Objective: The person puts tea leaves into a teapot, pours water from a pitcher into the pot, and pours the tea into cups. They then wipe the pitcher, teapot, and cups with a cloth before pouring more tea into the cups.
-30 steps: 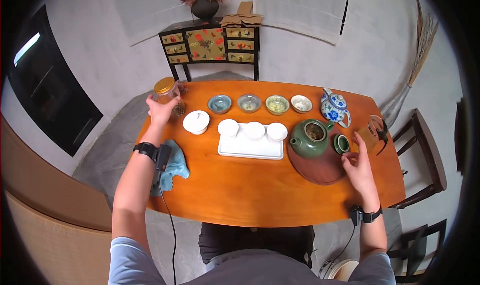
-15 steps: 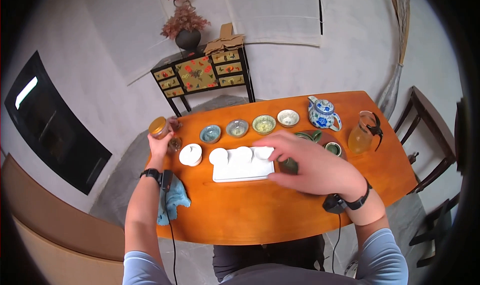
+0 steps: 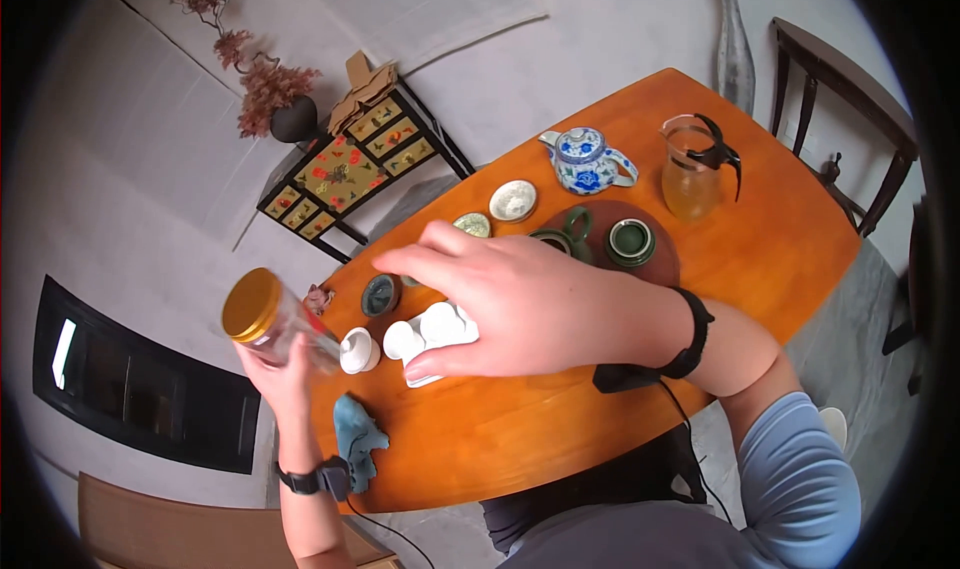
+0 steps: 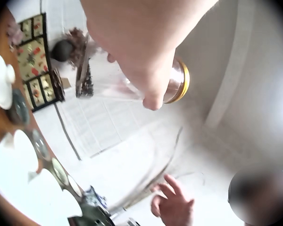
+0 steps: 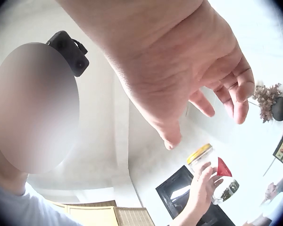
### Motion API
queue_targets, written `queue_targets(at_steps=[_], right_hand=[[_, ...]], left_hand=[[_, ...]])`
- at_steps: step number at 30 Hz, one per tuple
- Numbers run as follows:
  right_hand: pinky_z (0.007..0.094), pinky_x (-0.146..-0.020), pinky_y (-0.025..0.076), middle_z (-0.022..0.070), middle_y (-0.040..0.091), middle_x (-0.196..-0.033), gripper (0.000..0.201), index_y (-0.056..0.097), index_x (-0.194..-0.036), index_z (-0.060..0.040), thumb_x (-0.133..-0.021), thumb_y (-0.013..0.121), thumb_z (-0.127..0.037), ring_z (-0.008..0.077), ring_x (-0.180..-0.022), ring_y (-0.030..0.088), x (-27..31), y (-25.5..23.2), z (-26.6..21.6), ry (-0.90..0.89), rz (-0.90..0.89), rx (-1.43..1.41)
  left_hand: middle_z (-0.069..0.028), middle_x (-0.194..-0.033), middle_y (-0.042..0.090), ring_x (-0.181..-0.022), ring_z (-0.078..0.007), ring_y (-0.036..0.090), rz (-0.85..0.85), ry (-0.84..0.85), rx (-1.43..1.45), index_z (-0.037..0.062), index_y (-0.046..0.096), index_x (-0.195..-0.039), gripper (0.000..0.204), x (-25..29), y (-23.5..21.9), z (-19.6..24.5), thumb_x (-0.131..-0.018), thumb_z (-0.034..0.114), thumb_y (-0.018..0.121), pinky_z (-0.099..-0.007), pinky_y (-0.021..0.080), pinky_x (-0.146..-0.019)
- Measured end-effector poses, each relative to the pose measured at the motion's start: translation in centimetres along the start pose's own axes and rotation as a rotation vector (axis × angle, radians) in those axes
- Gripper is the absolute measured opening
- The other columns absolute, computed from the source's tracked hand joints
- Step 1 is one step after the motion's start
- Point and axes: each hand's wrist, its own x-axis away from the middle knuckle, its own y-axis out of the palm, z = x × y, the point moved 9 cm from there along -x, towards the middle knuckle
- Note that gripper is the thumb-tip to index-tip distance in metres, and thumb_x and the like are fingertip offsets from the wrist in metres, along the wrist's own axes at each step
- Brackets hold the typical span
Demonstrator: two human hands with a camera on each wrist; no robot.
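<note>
Orange-brown wooden worktop (image 3: 480, 424); left hand (image 3: 278, 381), fingers grasping a clear cylindrical gold-lidded jar (image 3: 286, 333), tilted, raised at the worktop's left end; right hand (image 3: 525, 307), fingers parted, released, apart from the jar; crumpled blue cloth (image 3: 356, 437) on worktop.

Right hand (image 3: 530, 304) now nearer the jar (image 3: 278, 327)

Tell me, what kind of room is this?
Probably a room for making tea: a blue-and-white teapot, a glass pitcher and small white cups are set out on a wooden table.
</note>
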Motion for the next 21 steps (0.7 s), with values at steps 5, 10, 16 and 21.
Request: queue_targets(at_steps=[5,10,16,21], right_hand=[[0.0431,-0.070,0.058,0.0222,0.055,-0.119,0.082,0.054,-0.144,-0.0053,-0.082,0.082,-0.052,0.0368,-0.081,0.070,0.5,-1.4,-1.4,-0.167,0.246,0.001],[0.0438,-0.068,0.057,0.0176,0.060,-0.115,0.076,0.062,-0.139,-0.0112,-0.080,0.081,-0.056,0.0342,-0.079,0.071,0.7,-1.1,0.0,-0.023,0.226,0.309],[0.0455,-0.061,0.054,0.0136,0.067,-0.085,0.036,0.073,-0.102,-0.0108,-0.090,0.070,-0.044,0.0359,-0.071,0.069,0.2,-3.4,1.4,-0.073,0.346,0.181],[0.0431,-0.072,0.054,0.0114,0.066,-0.096,0.035,0.070,-0.117,-0.0115,-0.091,0.067,-0.035,0.0334,-0.085,0.068,0.4,-5.2,0.5,-0.352,0.212,-0.006]], left_hand=[[-0.0127,-0.130,0.063,-0.118,-0.0220,0.063,-0.424,-0.099,0.045,0.0001,0.044,-0.142,0.092,4.2,11.2,9.2,-0.067,0.014,0.095,-0.0380,0.052,-0.102],[-0.0133,-0.128,0.066,-0.116,-0.0215,0.066,-0.627,-0.024,-0.123,0.0004,0.047,-0.139,0.085,5.3,16.0,12.2,-0.069,0.018,0.093,-0.0366,0.053,-0.100],[-0.0108,-0.125,0.065,-0.116,-0.0192,0.065,-0.723,-0.148,-0.024,0.0020,0.048,-0.140,0.081,4.3,18.2,11.9,-0.071,0.014,0.089,-0.0345,0.052,-0.101],[-0.0094,-0.134,0.061,-0.123,-0.0200,0.061,-0.865,-0.378,0.325,-0.0010,0.045,-0.146,0.093,4.6,18.6,11.2,-0.068,0.018,0.092,-0.0369,0.049,-0.107]])
